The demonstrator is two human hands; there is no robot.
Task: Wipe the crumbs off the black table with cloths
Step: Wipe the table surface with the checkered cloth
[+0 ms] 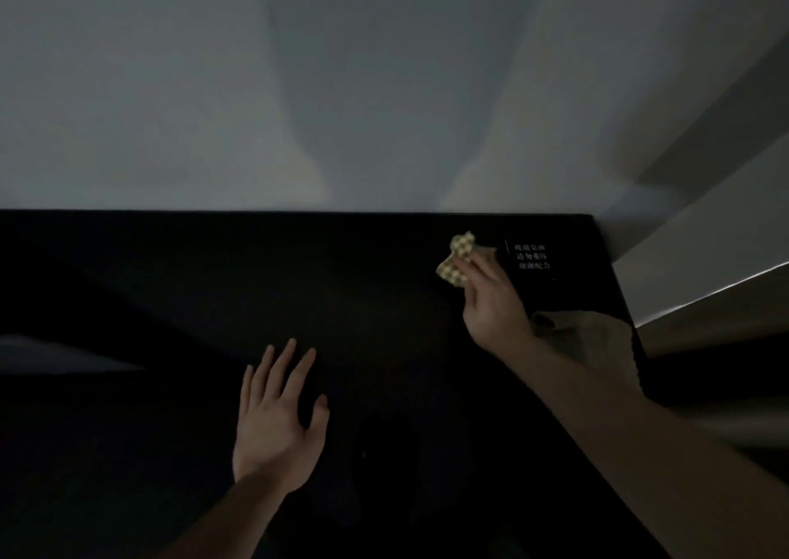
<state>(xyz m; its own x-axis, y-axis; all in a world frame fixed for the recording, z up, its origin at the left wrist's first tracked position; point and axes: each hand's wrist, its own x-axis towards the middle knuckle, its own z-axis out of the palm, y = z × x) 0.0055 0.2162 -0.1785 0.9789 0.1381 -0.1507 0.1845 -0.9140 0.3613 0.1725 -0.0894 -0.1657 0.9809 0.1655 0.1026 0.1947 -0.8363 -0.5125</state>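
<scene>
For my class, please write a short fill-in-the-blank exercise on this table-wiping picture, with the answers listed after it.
1. The checkered cloth is held in the person's ____ hand.
2. The left hand lies with its fingers spread on the ____ table.
3. The white printed text sits near the table's far ____ corner.
4. Behind the table's far edge stands a plain ____.

Answers: right; black; right; wall

Dim, soft-focus view, wall (384, 88) shadow-streaked, edges wide-angle bent
</scene>
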